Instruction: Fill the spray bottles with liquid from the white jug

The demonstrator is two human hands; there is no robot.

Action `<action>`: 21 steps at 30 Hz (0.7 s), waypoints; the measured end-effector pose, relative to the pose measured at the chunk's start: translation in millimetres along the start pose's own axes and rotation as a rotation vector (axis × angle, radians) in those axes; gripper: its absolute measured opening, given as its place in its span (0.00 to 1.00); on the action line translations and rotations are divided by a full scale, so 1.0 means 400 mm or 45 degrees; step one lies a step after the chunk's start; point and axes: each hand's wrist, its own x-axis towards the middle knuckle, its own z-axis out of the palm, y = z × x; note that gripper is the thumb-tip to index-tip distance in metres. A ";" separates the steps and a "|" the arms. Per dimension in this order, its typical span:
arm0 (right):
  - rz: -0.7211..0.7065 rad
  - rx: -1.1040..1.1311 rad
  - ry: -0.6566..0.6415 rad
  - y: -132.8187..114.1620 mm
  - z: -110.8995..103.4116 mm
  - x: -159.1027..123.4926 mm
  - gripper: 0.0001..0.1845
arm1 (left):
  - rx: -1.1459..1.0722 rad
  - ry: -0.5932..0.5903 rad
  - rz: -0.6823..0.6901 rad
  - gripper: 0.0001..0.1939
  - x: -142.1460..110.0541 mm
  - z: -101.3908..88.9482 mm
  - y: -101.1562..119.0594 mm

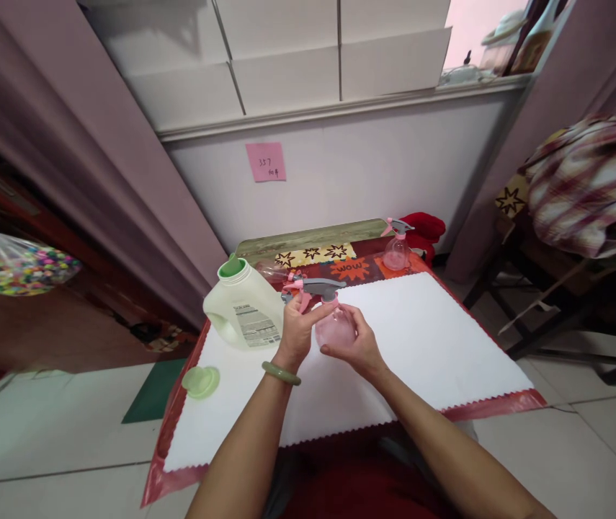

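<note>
Above the white cloth, a pink spray bottle point(334, 330) with a grey and pink trigger head is held between both hands. My left hand point(300, 328) wraps around the trigger and neck, a green bangle on its wrist. My right hand point(358, 342) grips the side of the clear pink body. Left of my hands stands a large white detergent jug point(248, 306), open at the top with a green inner spout. Its green cap point(201, 382) appears to lie on the cloth's left edge. Behind my left hand, another bottle point(272, 272) lies partly hidden.
A second pink spray bottle point(397, 249) stands at the table's far right, beside a red plush item point(423, 229). The white cloth point(426, 360) covers much of the table. A chair with plaid fabric point(594, 187) is at right; a bag of colourful beads point(21, 267) hangs at left.
</note>
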 end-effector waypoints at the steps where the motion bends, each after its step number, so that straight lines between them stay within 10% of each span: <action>1: 0.020 0.086 -0.018 -0.014 -0.003 -0.004 0.49 | -0.051 -0.008 0.000 0.18 -0.002 0.002 0.013; 16: 0.699 1.229 -0.909 -0.067 -0.027 -0.043 0.51 | -0.526 -0.145 -0.265 0.19 -0.039 0.061 0.099; 21: 0.752 1.170 -0.583 -0.074 -0.027 -0.024 0.52 | -0.428 0.201 -0.031 0.15 -0.025 0.083 0.107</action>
